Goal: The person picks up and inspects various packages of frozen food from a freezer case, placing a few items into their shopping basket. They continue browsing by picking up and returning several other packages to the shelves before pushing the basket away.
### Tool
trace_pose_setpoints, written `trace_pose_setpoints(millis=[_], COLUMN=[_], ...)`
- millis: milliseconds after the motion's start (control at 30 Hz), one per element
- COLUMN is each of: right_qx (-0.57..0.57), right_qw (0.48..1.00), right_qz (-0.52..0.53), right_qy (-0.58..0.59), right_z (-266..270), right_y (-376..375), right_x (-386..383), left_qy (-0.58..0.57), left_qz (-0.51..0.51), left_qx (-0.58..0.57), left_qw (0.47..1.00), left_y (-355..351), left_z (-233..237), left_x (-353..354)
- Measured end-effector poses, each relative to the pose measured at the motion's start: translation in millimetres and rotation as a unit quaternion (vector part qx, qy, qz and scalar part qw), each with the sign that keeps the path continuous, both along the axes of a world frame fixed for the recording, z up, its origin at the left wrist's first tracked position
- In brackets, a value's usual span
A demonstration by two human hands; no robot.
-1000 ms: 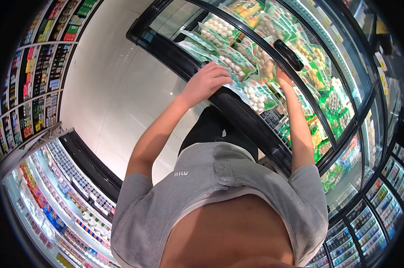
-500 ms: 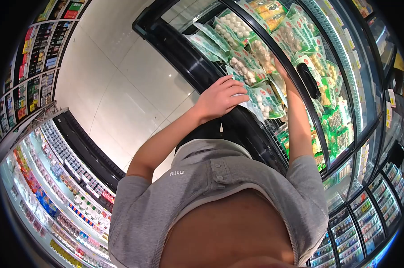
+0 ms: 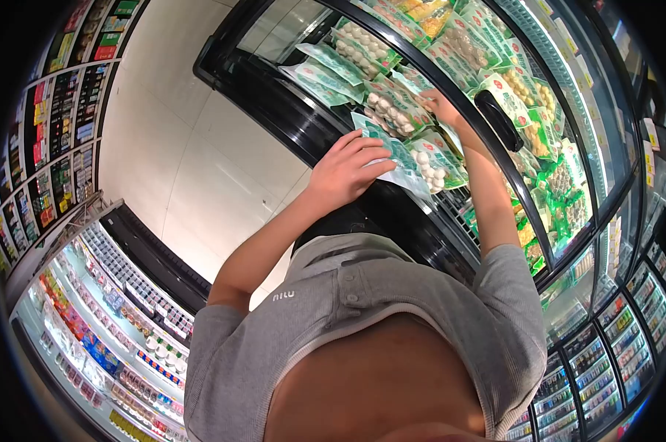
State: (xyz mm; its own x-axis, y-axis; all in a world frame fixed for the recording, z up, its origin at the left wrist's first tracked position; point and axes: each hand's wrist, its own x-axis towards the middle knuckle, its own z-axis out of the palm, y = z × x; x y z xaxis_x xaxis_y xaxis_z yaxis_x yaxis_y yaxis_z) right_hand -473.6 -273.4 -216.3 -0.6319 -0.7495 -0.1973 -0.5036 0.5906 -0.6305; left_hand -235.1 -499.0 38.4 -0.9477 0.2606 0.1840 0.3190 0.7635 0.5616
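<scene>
My left hand (image 3: 351,168) is at the front edge of an open display case, its curled fingers against a clear bag with green print (image 3: 392,155). The thumb side is partly out of sight. Deeper inside, my right hand (image 3: 443,109) reaches under the black door frame (image 3: 414,55), its bent fingers at the top of a bag beside a pack of white mushrooms (image 3: 390,114). Its fingertips are too small to read. Just below that lies another pack of round white mushrooms (image 3: 430,171).
More bagged mushrooms (image 3: 362,50) fill the case. A black handle (image 3: 499,120) sits on its glass door. Pale floor tiles (image 3: 215,162) lie to the left, with stocked shelves (image 3: 68,132) beyond. A lit shelf unit (image 3: 119,309) stands at lower left.
The view has shifted slightly. My right hand has moved left over the bags and shows more clearly beside the door frame. My left hand remains at the printed bag.
</scene>
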Motion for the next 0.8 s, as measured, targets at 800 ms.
trace_pose_setpoints(millis=[800], right_qx=[-0.135], right_qw=[0.959], right_qz=[-0.173], right_qy=[0.181], right_z=[-13.0], right_y=[-12.8], right_x=[58.7], left_qy=[-0.209], left_qz=[0.028], left_qx=[0.183], left_qw=[0.960], left_y=[-82.9], left_z=[-23.5], left_x=[-111.7])
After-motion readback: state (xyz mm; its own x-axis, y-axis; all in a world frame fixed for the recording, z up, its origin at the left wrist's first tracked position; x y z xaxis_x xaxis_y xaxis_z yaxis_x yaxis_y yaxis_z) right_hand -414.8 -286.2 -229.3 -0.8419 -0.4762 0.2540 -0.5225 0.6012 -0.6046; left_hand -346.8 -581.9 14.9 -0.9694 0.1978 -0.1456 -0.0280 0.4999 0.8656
